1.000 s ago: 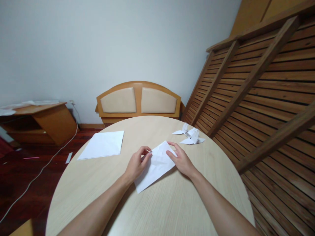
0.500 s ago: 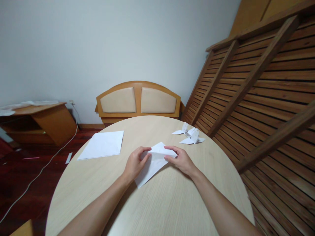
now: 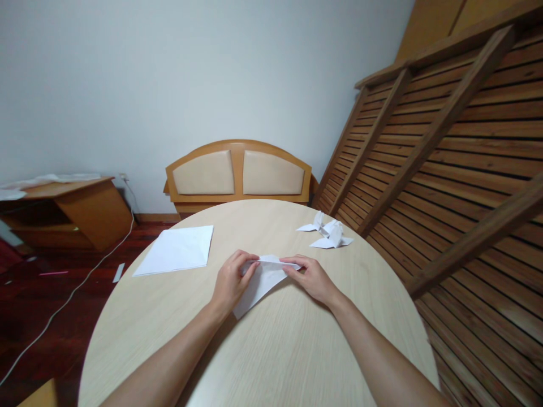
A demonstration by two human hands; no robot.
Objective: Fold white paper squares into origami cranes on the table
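A white sheet of paper, partly folded, lies on the round light-wood table in front of me. My left hand pinches its left side with curled fingers. My right hand grips the right side, its fingertips on the folded far edge. The paper's far corner is bent over toward me between the two hands.
A stack of flat white sheets lies at the table's left. Two folded paper figures sit at the far right edge. A padded wooden chair back stands behind the table, a slatted wooden wall to the right, a desk far left.
Both hands have folded the paper's far corner down toward me, so the sheet looks flatter and shorter. The hands moved slightly closer together over the fold.
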